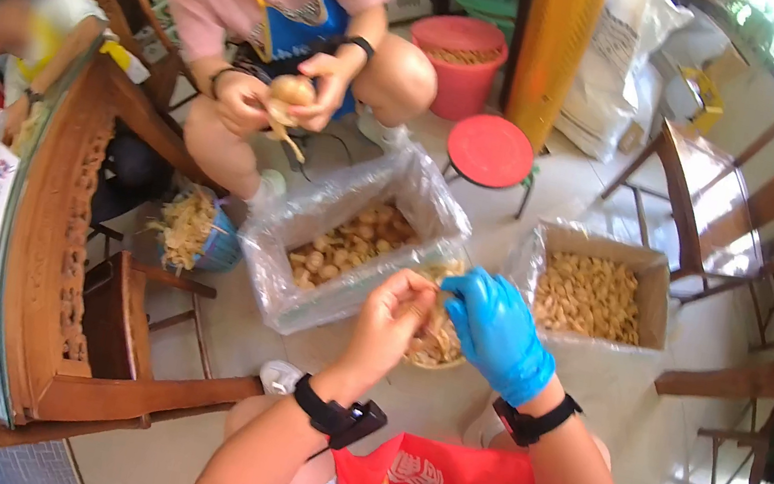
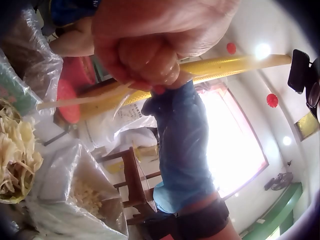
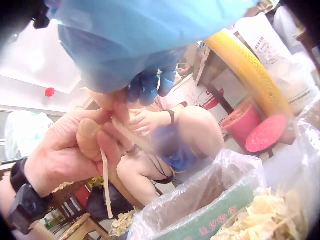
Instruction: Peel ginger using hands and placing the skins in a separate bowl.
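Observation:
My bare left hand (image 1: 387, 321) and my blue-gloved right hand (image 1: 499, 333) meet fingertip to fingertip above a basket of peelings (image 1: 436, 346). The left fingers are curled, gripping a pale strip of peel (image 3: 106, 187) that dangles below them in the right wrist view. Gloved fingertips pinch close to the left ones, where a pale piece of peel (image 2: 184, 79) spans the gap in the left wrist view. My fingers hide most of what lies between them.
A plastic-lined box of round brown pieces (image 1: 356, 247) stands ahead. To its right is a box of pale pieces (image 1: 590, 300). Opposite, a seated person peels a round brown vegetable (image 1: 291, 93). A red stool (image 1: 491, 149), a blue pail of peelings (image 1: 216, 245) and wooden chairs stand around.

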The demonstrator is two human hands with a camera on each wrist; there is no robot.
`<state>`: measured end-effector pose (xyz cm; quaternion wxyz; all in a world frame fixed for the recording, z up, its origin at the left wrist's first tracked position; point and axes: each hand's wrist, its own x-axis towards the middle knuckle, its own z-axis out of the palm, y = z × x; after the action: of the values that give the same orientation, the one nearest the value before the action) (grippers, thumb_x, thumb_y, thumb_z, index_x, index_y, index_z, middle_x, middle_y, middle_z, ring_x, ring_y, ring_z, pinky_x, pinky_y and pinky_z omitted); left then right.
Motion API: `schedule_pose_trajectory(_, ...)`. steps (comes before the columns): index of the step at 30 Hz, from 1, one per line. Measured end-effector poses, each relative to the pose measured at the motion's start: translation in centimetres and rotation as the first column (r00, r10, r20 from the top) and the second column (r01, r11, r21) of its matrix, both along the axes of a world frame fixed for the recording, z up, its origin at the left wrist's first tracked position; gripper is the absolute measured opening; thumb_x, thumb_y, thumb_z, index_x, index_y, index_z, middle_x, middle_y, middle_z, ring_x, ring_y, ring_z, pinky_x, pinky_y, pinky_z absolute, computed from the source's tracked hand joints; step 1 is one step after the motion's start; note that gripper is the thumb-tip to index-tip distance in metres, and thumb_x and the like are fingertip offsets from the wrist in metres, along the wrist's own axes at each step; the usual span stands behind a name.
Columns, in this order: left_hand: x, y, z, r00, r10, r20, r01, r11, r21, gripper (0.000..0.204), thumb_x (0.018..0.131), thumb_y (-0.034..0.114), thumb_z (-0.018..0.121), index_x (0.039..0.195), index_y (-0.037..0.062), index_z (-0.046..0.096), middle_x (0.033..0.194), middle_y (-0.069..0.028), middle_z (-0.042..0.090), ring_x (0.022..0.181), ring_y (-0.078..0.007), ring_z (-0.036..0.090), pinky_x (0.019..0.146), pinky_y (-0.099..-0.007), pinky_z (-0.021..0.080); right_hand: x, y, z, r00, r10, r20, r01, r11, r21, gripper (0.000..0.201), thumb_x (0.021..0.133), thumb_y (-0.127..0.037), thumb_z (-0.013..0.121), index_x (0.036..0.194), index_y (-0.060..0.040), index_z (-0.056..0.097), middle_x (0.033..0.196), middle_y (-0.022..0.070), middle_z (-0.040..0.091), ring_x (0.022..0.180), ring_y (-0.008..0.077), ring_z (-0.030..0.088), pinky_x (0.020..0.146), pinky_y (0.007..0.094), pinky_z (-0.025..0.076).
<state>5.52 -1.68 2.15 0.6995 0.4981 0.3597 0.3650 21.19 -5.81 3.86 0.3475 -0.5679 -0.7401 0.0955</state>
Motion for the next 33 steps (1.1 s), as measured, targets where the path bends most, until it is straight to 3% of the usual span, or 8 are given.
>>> schedule_pose_trajectory(9, 0.5, -0.9, -0.7, 0.998, -0.048, -0.03, 0.05, 0.997, 0.065, 0.012, 0.094, 0.018, 0.053, 0.093, 0.0063, 0.055, 0.084, 0.0067, 0.054, 0.075, -0.0012, 0.046, 0.065, -0.0181, 0.04, -0.2, 0.2, 0.2, 0.974, -0.071, 0.217, 0.057, 0.996, 0.067, 0.008, 0.079, -0.011, 0.057, 0.074, -0.0072, 0.052, 0.075, 0.0107, 0.053, 0.067, 0.0302, 0.054, 0.06, 0.0392, 0.043)
schedule_pose_trajectory(15, 0.7, -0.5, -1.5, 0.999, -0.031, -0.022, 0.034, 0.988, 0.151, 0.012, 0.093, 0.013, 0.054, 0.097, 0.0026, 0.055, 0.085, 0.0029, 0.056, 0.075, -0.0024, 0.05, 0.067, -0.0185, 0.041, 0.8, 0.1, -1.6, 0.892, -0.239, -0.383, 0.131, 0.949, -0.287, 0.018, 0.089, -0.019, 0.051, 0.077, -0.0066, 0.053, 0.071, 0.01, 0.055, 0.059, 0.0213, 0.053, 0.054, 0.0292, 0.042)
schedule_pose_trajectory(17, 0.6, -0.3, -1.8, 1.0, 0.006, -0.004, -0.005, 0.982, 0.187, 0.012, 0.093, 0.014, 0.054, 0.097, 0.0026, 0.055, 0.084, 0.0029, 0.057, 0.074, -0.0023, 0.05, 0.065, -0.0184, 0.041, 1.9, 0.6, -0.5, 0.328, -0.404, -0.854, -0.009, 0.903, -0.43, 0.023, 0.092, -0.024, 0.049, 0.077, -0.0077, 0.053, 0.069, 0.0046, 0.055, 0.058, 0.0126, 0.05, 0.052, 0.025, 0.039)
schedule_pose_trajectory(22, -0.3, 0.3, -1.2, 0.998, 0.014, -0.062, -0.013, 1.0, 0.028, 0.017, 0.095, 0.02, 0.052, 0.096, 0.0039, 0.056, 0.094, -0.0002, 0.06, 0.087, -0.0065, 0.053, 0.078, -0.0227, 0.043, 12.1, 0.8, -2.1, 0.468, -0.481, -0.742, 0.498, 0.837, -0.229, 0.021, 0.093, -0.021, 0.049, 0.078, -0.007, 0.056, 0.067, -0.0022, 0.054, 0.055, 0.0066, 0.044, 0.05, 0.023, 0.035)
schedule_pose_trajectory(25, -0.4, 0.6, -1.4, 0.995, 0.089, -0.041, -0.09, 0.996, -0.009, 0.018, 0.094, 0.021, 0.052, 0.097, 0.0042, 0.056, 0.094, -0.0005, 0.06, 0.085, -0.0061, 0.053, 0.076, -0.022, 0.044, 14.7, 0.5, -5.0, 0.585, -0.661, -0.47, 0.642, 0.731, -0.231, 0.017, 0.09, -0.019, 0.056, 0.095, -0.0028, 0.059, 0.075, 0.0035, 0.058, 0.065, 0.0134, 0.053, 0.058, 0.0272, 0.043)
schedule_pose_trajectory(27, -0.5, 0.7, -1.6, 0.992, 0.122, -0.043, -0.121, 0.992, 0.022, 0.018, 0.094, 0.022, 0.052, 0.097, 0.0043, 0.057, 0.094, -0.0005, 0.06, 0.084, -0.0059, 0.053, 0.074, -0.0216, 0.044, 14.6, 0.3, -7.3, 0.674, -0.719, -0.168, 0.676, 0.693, -0.251, 0.037, 0.083, -0.019, 0.065, 0.114, -0.0011, 0.054, 0.092, 0.0122, 0.062, 0.083, 0.0224, 0.059, 0.073, 0.0333, 0.047)
schedule_pose_trajectory(30, -0.4, 0.8, -1.6, 0.984, 0.16, -0.084, -0.155, 0.986, 0.067, 0.019, 0.094, 0.023, 0.053, 0.098, 0.0046, 0.059, 0.093, -0.0002, 0.06, 0.083, -0.0056, 0.053, 0.071, -0.0208, 0.044, 7.7, 0.0, -2.4, 0.925, -0.365, -0.101, 0.338, 0.916, -0.216, 0.056, 0.075, -0.018, 0.073, 0.123, -0.0032, 0.05, 0.108, 0.0183, 0.06, 0.096, 0.0285, 0.059, 0.084, 0.0361, 0.046)
schedule_pose_trajectory(33, 0.1, 0.6, -0.8, 0.977, 0.184, -0.108, -0.18, 0.982, 0.048, 0.019, 0.093, 0.022, 0.055, 0.096, 0.0043, 0.061, 0.087, 0.0003, 0.061, 0.078, -0.0052, 0.054, 0.067, -0.0201, 0.044, 1.9, -0.4, 0.7, 0.959, -0.031, -0.283, -0.052, 0.958, -0.281, 0.049, 0.072, -0.024, 0.075, 0.113, -0.0047, 0.057, 0.092, 0.0161, 0.063, 0.081, 0.0295, 0.062, 0.072, 0.0369, 0.05)
